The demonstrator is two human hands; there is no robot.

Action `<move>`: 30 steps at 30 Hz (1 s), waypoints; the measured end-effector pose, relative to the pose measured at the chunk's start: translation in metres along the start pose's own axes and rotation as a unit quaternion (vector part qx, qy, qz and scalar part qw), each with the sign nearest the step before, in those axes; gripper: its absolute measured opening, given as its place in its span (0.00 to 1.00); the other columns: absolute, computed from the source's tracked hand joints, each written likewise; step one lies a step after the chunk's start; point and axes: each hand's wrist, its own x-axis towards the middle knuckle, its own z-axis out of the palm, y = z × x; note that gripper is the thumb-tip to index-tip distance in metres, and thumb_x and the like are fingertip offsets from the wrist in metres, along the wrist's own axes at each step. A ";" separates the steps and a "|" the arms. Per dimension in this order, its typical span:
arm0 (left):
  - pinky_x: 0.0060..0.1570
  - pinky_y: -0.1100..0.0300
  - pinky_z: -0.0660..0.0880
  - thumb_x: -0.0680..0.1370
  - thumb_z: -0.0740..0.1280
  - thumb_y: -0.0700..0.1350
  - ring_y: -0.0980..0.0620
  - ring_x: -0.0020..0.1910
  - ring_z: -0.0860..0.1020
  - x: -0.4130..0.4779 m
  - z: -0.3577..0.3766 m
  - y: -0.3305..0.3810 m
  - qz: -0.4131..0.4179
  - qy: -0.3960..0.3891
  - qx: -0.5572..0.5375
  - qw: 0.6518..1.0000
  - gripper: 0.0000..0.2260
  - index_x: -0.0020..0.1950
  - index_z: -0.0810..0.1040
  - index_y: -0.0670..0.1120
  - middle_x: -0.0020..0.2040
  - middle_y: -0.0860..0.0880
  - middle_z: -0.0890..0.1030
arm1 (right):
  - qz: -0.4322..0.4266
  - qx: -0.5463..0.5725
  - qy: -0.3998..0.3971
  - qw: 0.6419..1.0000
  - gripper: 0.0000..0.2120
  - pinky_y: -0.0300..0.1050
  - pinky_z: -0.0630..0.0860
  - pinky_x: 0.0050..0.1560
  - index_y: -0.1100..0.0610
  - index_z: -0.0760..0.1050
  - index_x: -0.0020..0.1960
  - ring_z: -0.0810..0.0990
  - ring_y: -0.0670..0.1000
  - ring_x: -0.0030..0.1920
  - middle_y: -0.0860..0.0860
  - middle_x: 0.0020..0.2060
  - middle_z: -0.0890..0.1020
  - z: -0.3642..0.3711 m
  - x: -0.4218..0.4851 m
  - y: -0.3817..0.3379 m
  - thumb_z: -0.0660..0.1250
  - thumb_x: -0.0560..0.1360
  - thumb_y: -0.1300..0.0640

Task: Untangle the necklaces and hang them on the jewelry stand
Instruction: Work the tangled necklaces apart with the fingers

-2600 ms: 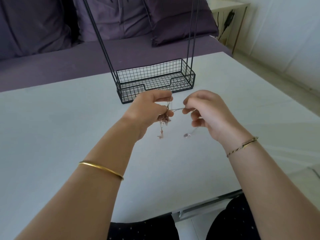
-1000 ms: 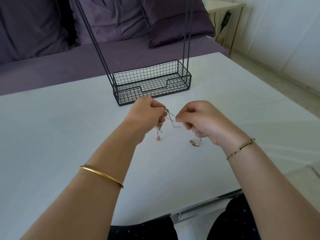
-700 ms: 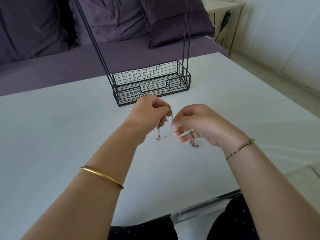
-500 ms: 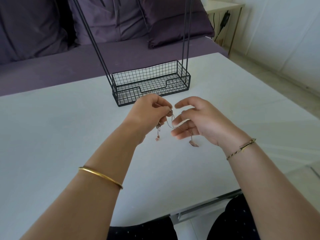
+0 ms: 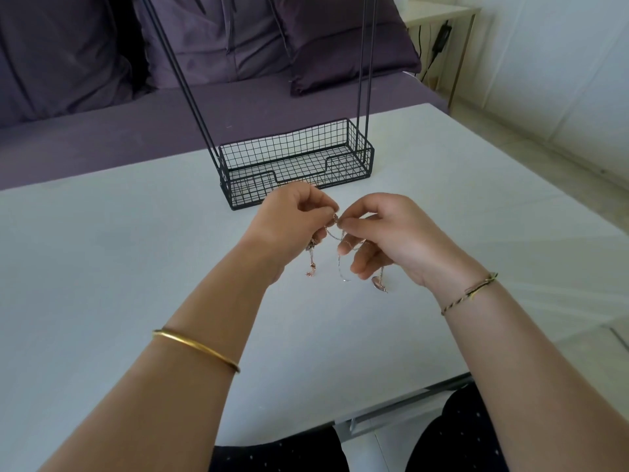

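Pinching the tangled necklaces [image 5: 333, 235] between thumb and curled forefinger, the left hand [image 5: 293, 222] hangs above the white table [image 5: 102, 253], its other fingers folded in towards the palm. A smooth, round gold bangle [image 5: 195, 349] sits on that forearm. From under the left hand a short rose-gold strand drops to a small tassel-like end [image 5: 311, 269] close to the tabletop; whether it touches I cannot tell.

The chains are very fine, silver and pinkish in tone, and they bunch into a small knot right where the two hands meet. The right hand [image 5: 396, 235] nips that same knot with the tips of its thumb and forefinger, almost touching the left hand's fingertips. Its middle, ring and little fingers are loosely bent and a little spread, with a chain draped across them. A narrow silver loop [image 5: 343, 272] hangs below these fingers, and beside it a smooth oval pendant [image 5: 379, 285] lies at or just above the table. A thin braided cord bracelet [image 5: 471, 291] circles the right wrist.

Just beyond the hands stands the jewelry stand [image 5: 289, 146] — a rectangular black wire-mesh basket base with slim straight rods rising out of view. Behind the table lie soft purple cushions [image 5: 204, 35].
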 end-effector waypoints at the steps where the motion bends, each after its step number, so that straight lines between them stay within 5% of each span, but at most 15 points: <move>1: 0.33 0.65 0.72 0.77 0.65 0.34 0.55 0.30 0.73 0.000 0.000 0.000 -0.002 0.000 0.000 1.000 0.08 0.41 0.78 0.46 0.35 0.48 0.79 | -0.013 -0.004 0.018 1.000 0.03 0.43 0.76 0.24 0.62 0.75 0.46 0.79 0.53 0.23 0.57 0.32 0.81 -0.001 0.001 0.000 0.64 0.78 0.64; 13: 0.43 0.59 0.76 0.76 0.68 0.37 0.54 0.33 0.75 0.001 0.001 0.000 -0.017 -0.030 0.013 0.999 0.05 0.44 0.82 0.45 0.39 0.46 0.80 | -0.125 -0.086 0.118 0.981 0.05 0.44 0.79 0.33 0.59 0.75 0.42 0.81 0.49 0.29 0.49 0.39 0.77 -0.001 0.005 0.003 0.63 0.77 0.64; 18: 0.37 0.62 0.75 0.76 0.68 0.37 0.55 0.30 0.74 0.001 0.001 0.000 -0.035 -0.013 -0.006 0.999 0.04 0.42 0.79 0.43 0.36 0.47 0.78 | -0.146 -0.159 0.131 0.968 0.05 0.32 0.67 0.29 0.58 0.75 0.42 0.72 0.39 0.25 0.49 0.38 0.79 -0.001 0.009 0.005 0.64 0.76 0.61; 23: 0.32 0.65 0.75 0.77 0.66 0.37 0.56 0.27 0.75 0.001 0.000 0.000 -0.059 -0.001 -0.024 0.998 0.04 0.42 0.77 0.43 0.36 0.47 0.78 | -0.149 -0.176 0.127 0.965 0.04 0.31 0.69 0.35 0.56 0.78 0.42 0.76 0.44 0.37 0.47 0.36 0.80 -0.001 0.009 0.005 0.66 0.74 0.63; 30: 0.31 0.64 0.75 0.78 0.65 0.38 0.55 0.26 0.75 0.001 0.001 0.002 -0.069 0.000 -0.039 0.997 0.04 0.44 0.76 0.43 0.36 0.46 0.79 | -0.145 -0.187 0.108 0.965 0.10 0.26 0.69 0.37 0.55 0.79 0.41 0.75 0.38 0.37 0.42 0.36 0.78 -0.002 0.005 0.002 0.66 0.70 0.69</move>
